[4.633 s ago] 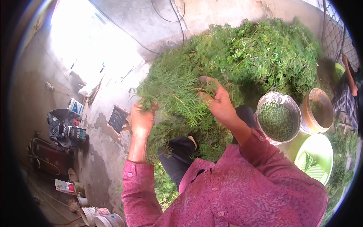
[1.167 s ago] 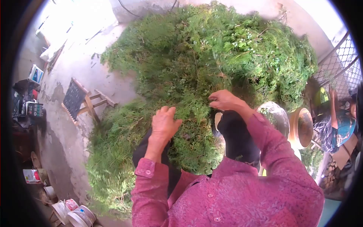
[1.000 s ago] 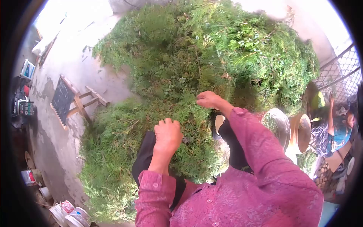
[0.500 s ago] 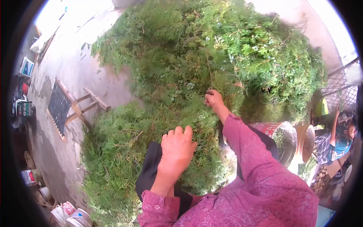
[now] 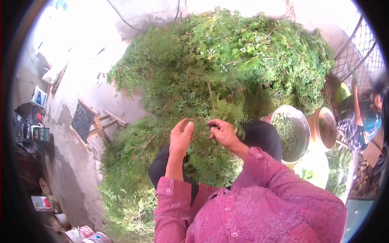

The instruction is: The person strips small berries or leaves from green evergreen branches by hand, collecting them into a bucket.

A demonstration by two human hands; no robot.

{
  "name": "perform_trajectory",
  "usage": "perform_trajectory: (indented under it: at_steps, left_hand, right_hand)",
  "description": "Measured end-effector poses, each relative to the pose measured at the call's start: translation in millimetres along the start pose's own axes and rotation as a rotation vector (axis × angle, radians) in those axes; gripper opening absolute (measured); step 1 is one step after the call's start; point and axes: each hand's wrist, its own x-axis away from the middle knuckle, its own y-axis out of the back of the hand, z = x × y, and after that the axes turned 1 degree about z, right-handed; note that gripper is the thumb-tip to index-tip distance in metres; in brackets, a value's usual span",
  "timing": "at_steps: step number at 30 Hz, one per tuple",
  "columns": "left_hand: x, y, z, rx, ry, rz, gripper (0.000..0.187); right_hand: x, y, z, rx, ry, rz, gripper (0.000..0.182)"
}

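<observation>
Leftmost, a blue-and-white box (image 5: pixel 39 97) stands by the wall, and next comes a small stool with a dark webbed seat and wooden legs (image 5: pixel 84 121) on the stained grey concrete floor (image 5: pixel 73 174). Beside it begins a broad heap of feathery green branches (image 5: pixel 259 56), spreading between the knees and rising toward the back wall, beneath and beyond both hands. The left grip (image 5: pixel 180 135) is raised over the greenery, fingers bent and thumb close to them; whether anything is pinched there I cannot tell. Just beside it, the right grip (image 5: pixel 225 133) has thumb and fingertips drawn near each other, turned toward the left; again I cannot tell what, if anything, they hold. Branches lie right behind its knuckles. Past a dark-trousered knee (image 5: pixel 263 139) come a whitish round bucket of small green pieces (image 5: pixel 301 124), a tan round bucket (image 5: pixel 329 126), a pale green basin (image 5: pixel 320 164) and, far right, another person's raised forearm (image 5: pixel 357 103).
</observation>
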Motion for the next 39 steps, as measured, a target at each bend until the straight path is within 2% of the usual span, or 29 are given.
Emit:
perform_trajectory:
  at_steps: [1,3,5,6,7,9,11,13,17,19,23,25,26,28,29,31,32,34,37,38,39]
  left_hand:
    - [3,-10,-4,0.222,0.123,-0.005,0.05]
    - [0,-24,-2,0.229,0.185,0.06,0.05]
    - [-3,-39,4,0.176,0.254,0.119,0.046]
    - [-2,-41,-4,0.348,0.351,0.174,0.04]
    - [5,-42,-9,0.33,0.344,0.172,0.04]
    - [27,-43,-23,0.385,0.176,0.099,0.037]
    - [41,-41,-29,0.457,0.106,0.1,0.032]
    - [58,-43,-46,0.487,-0.126,-0.059,0.02]
    - [60,-36,-39,0.612,-0.249,-0.087,0.01]
    - [66,-35,-38,0.661,-0.322,-0.107,0.009]
    - [77,-24,-43,0.695,-0.346,-0.092,0.01]
    - [82,-19,-44,0.628,-0.365,-0.136,0.009]
    - [85,-17,-44,0.626,-0.373,-0.137,0.009]
    - [92,-16,-40,0.522,-0.396,-0.191,0.009]
    - [96,-17,-39,0.521,-0.398,-0.191,0.009]
    - [105,-23,-39,0.497,-0.406,-0.123,0.009]
    - [110,-28,-39,0.495,-0.407,-0.119,0.009]
    - [117,-36,-42,0.533,-0.376,-0.059,0.009]
    - [125,-39,-46,0.541,-0.391,-0.037,0.01]
    - [128,-39,-50,0.538,-0.386,-0.04,0.01]
    - [132,-37,-55,0.529,-0.401,-0.034,0.009]
  right_hand:
    - [18,-4,3,0.017,0.027,0.024,0.023]
    - [52,-14,3,-0.009,0.095,0.029,0.022]
    - [87,-20,9,0.209,0.39,0.104,0.021]
    - [100,-22,11,0.181,0.384,0.105,0.02]
    - [107,-20,15,0.167,0.394,0.097,0.02]
    - [117,-12,21,0.306,0.475,0.067,0.018]
    - [117,-10,16,0.265,0.526,0.056,0.017]
    - [120,-8,24,0.366,0.534,0.066,0.02]
    - [125,-10,20,0.299,0.619,0.112,0.023]
    - [131,-3,23,0.334,0.602,0.233,0.027]
    - [139,27,33,0.31,0.523,0.258,0.028]
    - [138,48,37,0.221,0.347,0.367,0.028]
    - [137,58,44,0.22,0.355,0.368,0.028]
    - [139,78,69,-0.011,0.207,0.321,0.03]
    - [136,84,82,-0.011,0.209,0.321,0.03]
    - [128,93,107,-0.041,0.381,0.084,0.031]
    - [125,94,119,-0.042,0.383,0.079,0.031]
    - [117,90,141,0.198,0.705,-0.159,0.036]
    - [102,76,143,0.337,0.785,-0.128,0.035]
    - [96,70,133,0.291,0.706,-0.025,0.031]
    - [99,69,134,0.285,0.701,-0.021,0.031]
